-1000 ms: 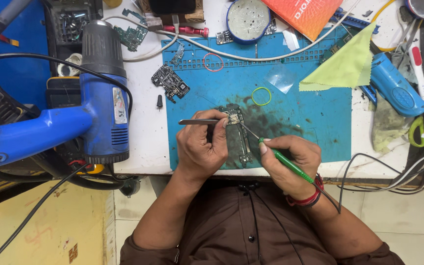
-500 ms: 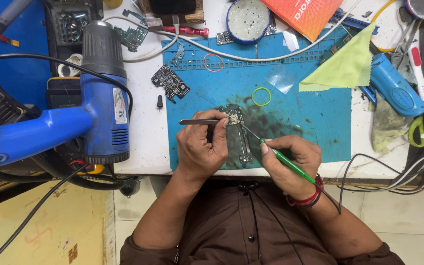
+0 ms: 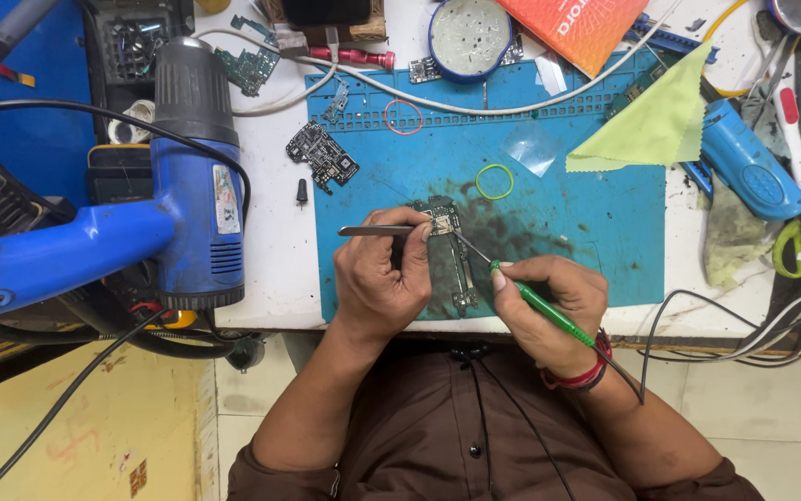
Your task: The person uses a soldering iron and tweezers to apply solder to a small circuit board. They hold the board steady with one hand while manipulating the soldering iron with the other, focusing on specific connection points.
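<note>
A dark circuit board (image 3: 456,255) lies on the blue work mat (image 3: 586,213), near its front edge. My left hand (image 3: 384,274) grips metal tweezers (image 3: 373,231), their tips resting on the top end of the board. My right hand (image 3: 549,301) holds a green-handled soldering iron (image 3: 535,299) like a pen. Its thin tip reaches up-left to the same spot on the board. A black cord runs from the iron past my wrist, which wears a red band (image 3: 584,371).
A big blue hot-air gun (image 3: 192,186) lies left of the mat with black cables. A second small board (image 3: 322,155), rubber rings (image 3: 493,182), a round blue tin (image 3: 468,37), a yellow-green cloth (image 3: 656,125), an orange box (image 3: 581,23) and a blue tool (image 3: 753,172) surround the mat.
</note>
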A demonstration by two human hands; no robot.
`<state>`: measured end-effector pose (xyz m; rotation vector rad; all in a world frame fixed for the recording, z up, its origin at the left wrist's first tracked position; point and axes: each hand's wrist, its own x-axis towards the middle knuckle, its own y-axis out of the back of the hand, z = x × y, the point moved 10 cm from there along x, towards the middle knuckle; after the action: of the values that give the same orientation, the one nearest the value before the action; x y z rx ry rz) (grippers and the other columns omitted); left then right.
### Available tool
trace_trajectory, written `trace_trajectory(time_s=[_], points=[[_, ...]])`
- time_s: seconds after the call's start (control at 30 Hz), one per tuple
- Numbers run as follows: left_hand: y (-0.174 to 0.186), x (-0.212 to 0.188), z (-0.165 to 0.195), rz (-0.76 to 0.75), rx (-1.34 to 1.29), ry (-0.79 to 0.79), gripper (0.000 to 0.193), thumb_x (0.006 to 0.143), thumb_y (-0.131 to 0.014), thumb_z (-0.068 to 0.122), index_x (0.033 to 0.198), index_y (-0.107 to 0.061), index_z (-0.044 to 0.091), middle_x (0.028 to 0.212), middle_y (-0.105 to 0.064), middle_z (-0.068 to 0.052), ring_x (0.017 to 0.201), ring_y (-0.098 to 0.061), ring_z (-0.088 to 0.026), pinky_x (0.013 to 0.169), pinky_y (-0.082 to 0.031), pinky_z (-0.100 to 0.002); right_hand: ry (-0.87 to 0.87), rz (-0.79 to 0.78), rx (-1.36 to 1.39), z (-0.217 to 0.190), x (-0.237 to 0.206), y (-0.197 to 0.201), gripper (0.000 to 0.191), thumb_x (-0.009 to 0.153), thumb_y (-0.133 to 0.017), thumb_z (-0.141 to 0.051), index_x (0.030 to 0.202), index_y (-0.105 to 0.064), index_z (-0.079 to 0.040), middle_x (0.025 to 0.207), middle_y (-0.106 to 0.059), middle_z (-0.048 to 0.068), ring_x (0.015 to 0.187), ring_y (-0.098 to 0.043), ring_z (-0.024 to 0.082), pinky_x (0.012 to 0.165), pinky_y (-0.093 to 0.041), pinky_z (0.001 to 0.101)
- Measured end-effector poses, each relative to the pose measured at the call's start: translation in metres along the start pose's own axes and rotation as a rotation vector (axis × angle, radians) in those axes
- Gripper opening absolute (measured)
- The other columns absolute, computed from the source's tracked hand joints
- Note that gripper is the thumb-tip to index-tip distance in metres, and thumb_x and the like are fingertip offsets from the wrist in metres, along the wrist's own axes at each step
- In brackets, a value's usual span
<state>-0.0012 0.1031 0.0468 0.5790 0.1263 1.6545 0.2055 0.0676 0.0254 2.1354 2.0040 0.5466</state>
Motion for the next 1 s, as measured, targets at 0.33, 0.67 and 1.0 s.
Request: trace_trajectory(time_s=[0.33,0.67,1.0], points=[[0.000,0.000,-0.001,-0.001,-0.007,0.014,0.005,0.098,-0.071,0.003,0.101,-0.066,0.002,0.089,-0.072,-0.008,0.062,-0.066,-0.013,0.057,-0.051,-0.027,0.004,0.000,-0.021,-0.003,0.001,0.000,0.009,0.086,-0.077,0.002,0.092,-0.070,0.001,0.080,-0.073,0.006,0.067,-0.065,0.007,0.062,-0.050,0.0219],[0.000,0.000,-0.001,-0.002,0.005,-0.005,0.004,0.099,-0.070,0.004,0.100,-0.066,0.002,0.090,-0.072,-0.008,0.064,-0.066,-0.014,0.058,-0.052,-0.028,0.032,-0.017,-0.022,-0.002,0.000,-0.001,0.008,0.088,-0.076,0.000,0.093,-0.070,0.000,0.081,-0.074,0.006,0.069,-0.066,0.007,0.063,-0.050,0.0219],[0.003,0.001,-0.003,0.025,-0.014,0.023,0.004,0.099,-0.069,0.006,0.101,-0.068,0.003,0.085,-0.070,-0.008,0.064,-0.065,-0.016,0.059,-0.051,-0.030,0.014,0.082,0.108,0.010,-0.007,0.007,0.012,0.095,-0.074,-0.002,0.104,-0.066,-0.001,0.085,-0.071,0.004,0.073,-0.063,0.005,0.066,-0.049,0.0206]])
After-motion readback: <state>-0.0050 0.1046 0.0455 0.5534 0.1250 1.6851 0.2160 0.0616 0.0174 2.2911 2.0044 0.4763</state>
